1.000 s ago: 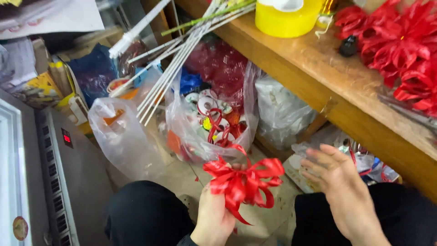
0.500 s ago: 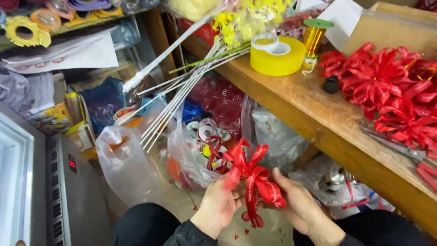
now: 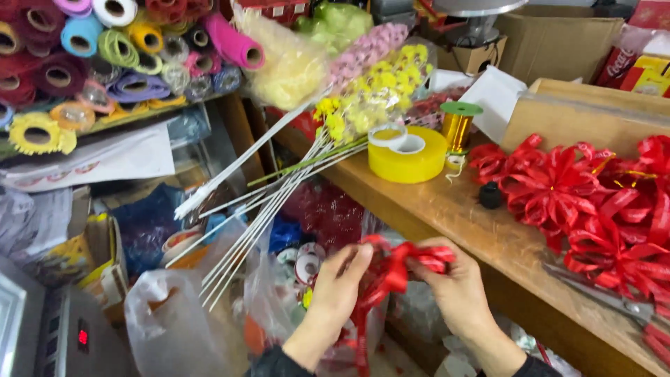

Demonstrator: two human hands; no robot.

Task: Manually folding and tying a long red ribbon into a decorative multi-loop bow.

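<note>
A red ribbon bow [image 3: 391,272] is held between both hands, low in the middle of the head view. My left hand [image 3: 340,285] grips its left side with fingers curled around the loops. My right hand [image 3: 455,283] pinches the right loops from the other side. A tail of red ribbon hangs down below the hands. Finished red bows [image 3: 579,195] lie piled on the wooden workbench [image 3: 447,216] to the right.
A yellow tape roll [image 3: 407,155] and a gold ribbon spool [image 3: 458,124] stand on the bench. White-stemmed artificial flowers [image 3: 279,181] lean across it. Plastic bags of ribbon rolls [image 3: 174,321] sit on the floor. Rolls of wrapping mesh [image 3: 105,49] fill a shelf at upper left.
The view has tilted upward, showing the shelf and bench top. Both hands have raised the bow and closed in on it from either side.
</note>
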